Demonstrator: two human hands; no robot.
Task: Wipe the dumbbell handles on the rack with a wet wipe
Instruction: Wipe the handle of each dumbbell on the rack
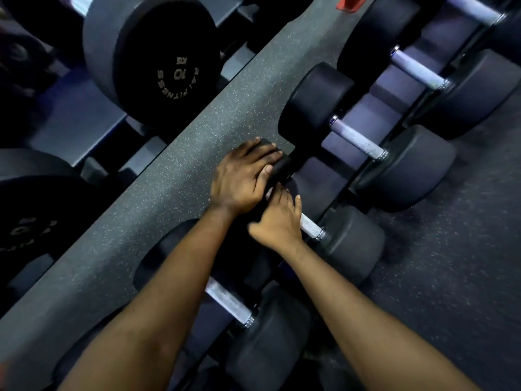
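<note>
The right hand point(277, 221) curls its fingers round the dumbbell handle point(310, 227), pinning a wet wipe point(269, 192) against it. Only a white sliver of the wipe shows, at the fingertips. Touching it, the left hand point(242, 179) lies with fairly straight fingers over that dumbbell's far head point(282, 166). The bare knurled end of the handle runs to the near head point(352, 244). Neighbouring dumbbells point(358, 141) lie either side on the rack point(324, 173), and one marked 10 kg point(166, 60) sits on another tier.

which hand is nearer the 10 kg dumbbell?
Left. The left hand rests on a dumbbell head toward the 10 kg dumbbell; the right hand grips the handle, farther off.
</note>
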